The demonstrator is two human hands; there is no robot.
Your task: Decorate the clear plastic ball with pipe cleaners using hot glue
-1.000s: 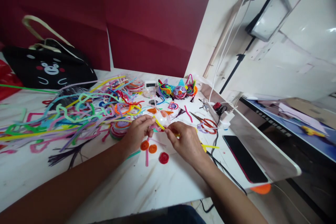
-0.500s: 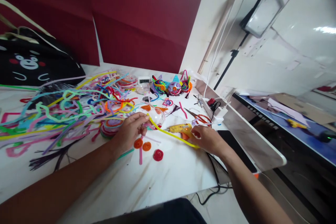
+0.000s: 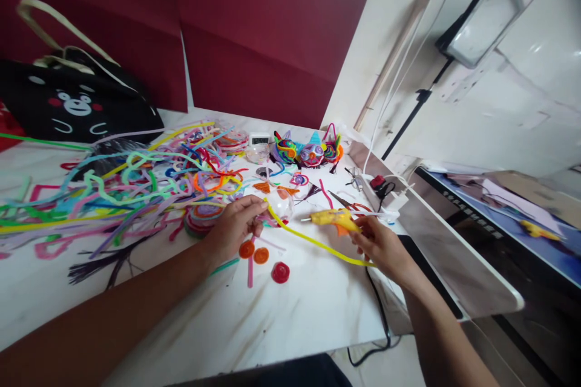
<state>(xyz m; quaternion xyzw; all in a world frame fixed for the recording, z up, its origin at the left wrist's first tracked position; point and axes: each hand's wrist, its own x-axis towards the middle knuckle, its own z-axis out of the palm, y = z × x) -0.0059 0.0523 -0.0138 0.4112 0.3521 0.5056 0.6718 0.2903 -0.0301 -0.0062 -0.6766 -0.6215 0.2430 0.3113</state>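
One bowed yellow pipe cleaner (image 3: pixel 315 242) (fuzzy) | pistol-shaped glue gun (image 3: pixel 333 217)

"Glue gun (image 3: pixel 330 217)?"
"Handle — mostly covered by the right hand (image 3: pixel 385 250)."
"Black phone (image 3: pixel 427 272)?"
"Partly hidden behind the right forearm (image 3: pixel 438 329)."
"White clock (image 3: pixel 260 139)?"
"Digits — too small to read."
"Maroon sheets (image 3: pixel 267 30)?"
"Cut off by the upper edge."

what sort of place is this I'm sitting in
It looks like a craft corner or small workshop, though I can't be sure which: colourful fuzzy stems are heaped on the table, a yellow glue gun is in your right hand, and scissors lie beyond it.
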